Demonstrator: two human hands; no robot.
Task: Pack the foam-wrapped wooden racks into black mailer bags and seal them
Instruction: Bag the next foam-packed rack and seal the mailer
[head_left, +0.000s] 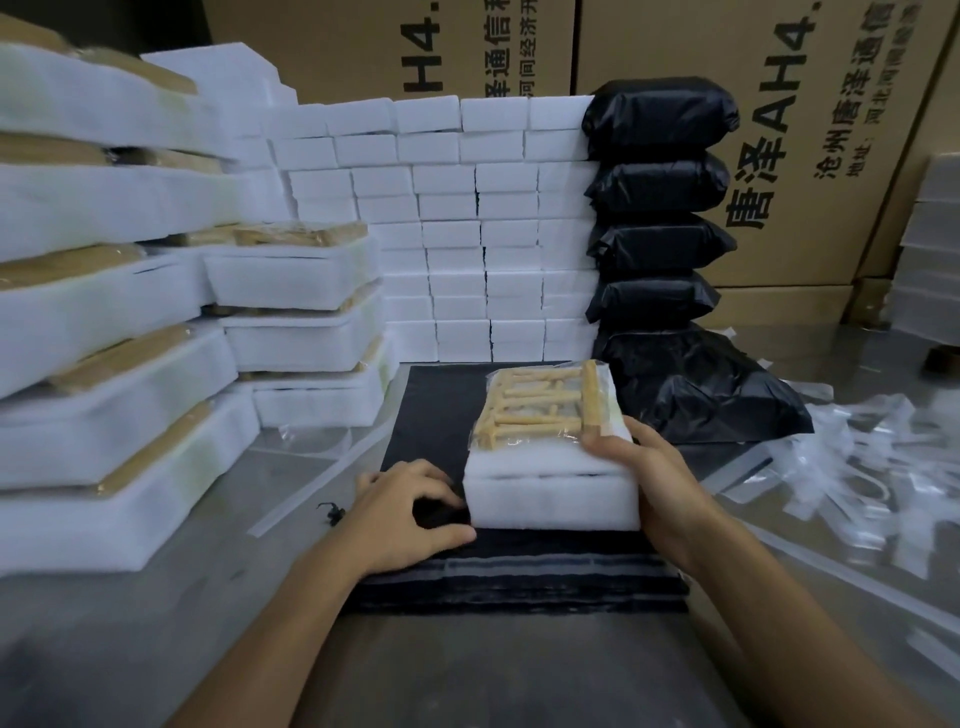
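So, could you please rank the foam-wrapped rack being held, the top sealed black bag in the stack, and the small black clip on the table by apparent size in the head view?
1. foam-wrapped rack, though it is nearest the camera
2. top sealed black bag
3. small black clip, clearly smallest

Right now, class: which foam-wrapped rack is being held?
The foam-wrapped rack lying on the flat black mailer bags, gripped by the right hand; the others sit stacked, untouched.

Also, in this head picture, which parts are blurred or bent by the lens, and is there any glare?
Head view: the foam-wrapped stacks at far left look smeared; the cardboard boxes lean, bent by the wide lens; the plastic strips at right are blurred; the rack bundle stays sharp; soft sheen on the table, no hard glare.
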